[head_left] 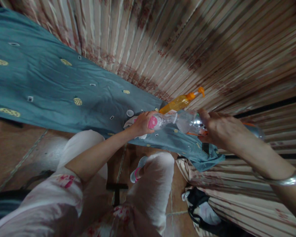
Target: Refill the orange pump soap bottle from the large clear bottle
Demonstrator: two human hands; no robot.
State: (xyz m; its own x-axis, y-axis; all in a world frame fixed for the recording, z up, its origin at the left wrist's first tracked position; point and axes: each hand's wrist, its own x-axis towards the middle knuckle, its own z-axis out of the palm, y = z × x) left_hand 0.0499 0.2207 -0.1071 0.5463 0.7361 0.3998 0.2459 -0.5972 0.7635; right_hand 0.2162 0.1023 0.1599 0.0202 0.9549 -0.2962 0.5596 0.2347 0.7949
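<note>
My left hand (143, 124) is wrapped around a small clear plastic bottle (161, 121) with a pink label. Its neck points right, towards a larger clear plastic bottle (186, 121). My right hand (213, 126) grips that larger bottle, whose far end sticks out beyond the wrist. The two bottles meet mouth to mouth or nearly so; I cannot tell whether they touch. Just behind them stands a pump bottle (179, 103) of yellow liquid with an orange pump. A round white lid (130, 113) lies near my left hand, and something white is partly hidden beneath that hand.
A long table with a teal pineapple-print cloth (46, 85) runs across the view. Pleated curtains (143, 39) hang right behind it and to the right. Below are my knees, a tiled floor (19, 154) and a dark bag or cloth bundle (199, 204) at lower right.
</note>
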